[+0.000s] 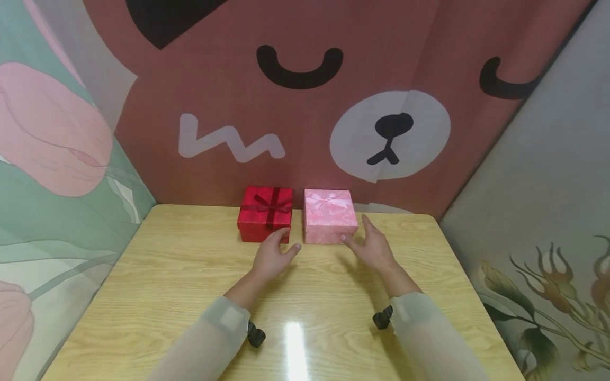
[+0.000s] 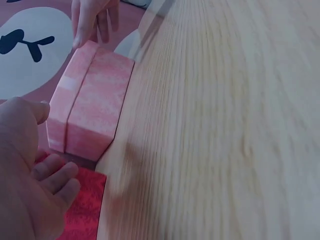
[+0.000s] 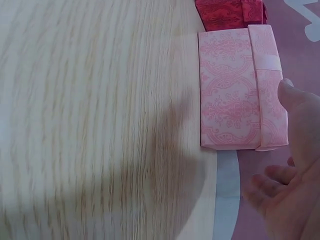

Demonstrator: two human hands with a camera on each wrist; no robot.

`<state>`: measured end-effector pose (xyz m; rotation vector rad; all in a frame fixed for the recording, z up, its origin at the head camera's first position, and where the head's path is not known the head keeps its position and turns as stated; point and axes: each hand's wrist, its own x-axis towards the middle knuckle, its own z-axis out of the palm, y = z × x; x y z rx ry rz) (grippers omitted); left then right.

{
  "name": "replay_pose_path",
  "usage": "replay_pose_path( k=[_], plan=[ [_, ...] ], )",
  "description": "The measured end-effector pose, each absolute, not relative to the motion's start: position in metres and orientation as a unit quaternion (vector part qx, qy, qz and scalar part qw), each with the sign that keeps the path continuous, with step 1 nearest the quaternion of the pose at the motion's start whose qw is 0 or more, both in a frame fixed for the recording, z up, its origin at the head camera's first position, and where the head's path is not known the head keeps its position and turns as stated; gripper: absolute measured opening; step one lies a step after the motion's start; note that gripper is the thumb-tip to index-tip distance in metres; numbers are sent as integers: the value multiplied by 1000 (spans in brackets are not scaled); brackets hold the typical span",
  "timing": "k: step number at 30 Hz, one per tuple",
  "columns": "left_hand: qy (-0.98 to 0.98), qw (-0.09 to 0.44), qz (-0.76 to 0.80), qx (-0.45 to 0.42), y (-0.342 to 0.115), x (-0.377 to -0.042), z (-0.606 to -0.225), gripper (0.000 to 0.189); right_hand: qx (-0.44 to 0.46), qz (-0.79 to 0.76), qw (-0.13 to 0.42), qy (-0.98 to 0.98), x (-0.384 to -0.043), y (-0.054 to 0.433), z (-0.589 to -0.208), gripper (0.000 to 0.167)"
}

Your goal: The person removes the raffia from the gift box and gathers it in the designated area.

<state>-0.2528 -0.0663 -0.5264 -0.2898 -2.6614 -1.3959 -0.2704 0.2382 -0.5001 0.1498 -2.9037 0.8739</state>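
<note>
At the far side of the table stand two gift boxes, a red box [image 1: 264, 211] with a dark red ribbon bow and a pink box [image 1: 330, 216] with a pale bow. Both lids are on. My left hand [image 1: 272, 257] is at the red box's front right corner, thumb spread from the fingers and nothing held. To the right of the pink box is my right hand [image 1: 374, 247], its thumb near the front of the lid and its fingers along the right side. Whether either hand touches a box I cannot tell. In the left wrist view, my left fingers partly hide the red box [image 2: 85, 205].
Both boxes sit on a light wooden table [image 1: 190, 296] close to the brown curtain [image 1: 214, 180] behind it, with a narrow gap between them. Patterned cloth walls stand at the left and right. Small dark cameras [image 1: 256, 335] are strapped at both wrists.
</note>
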Motion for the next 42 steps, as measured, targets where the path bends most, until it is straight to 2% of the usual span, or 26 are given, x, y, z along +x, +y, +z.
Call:
replay_pose_path(
  k=[6,17,29,42],
  plan=[
    [-854,20,-512,-90,-50,-256,-525,70,36,319,43,-946,-276,233,-503,104],
    [-863,16,-498,-79,-24,-268,-526,73,14,386,11,-923,-291,227,-508,107],
    [-860,38,-507,-43,-8,-285,-527,69,11,411,3,-911,-294,224,-507,99],
    [-860,67,-506,-26,2,-291,-530,60,6,404,34,-914,-293,219,-507,87]
  ],
)
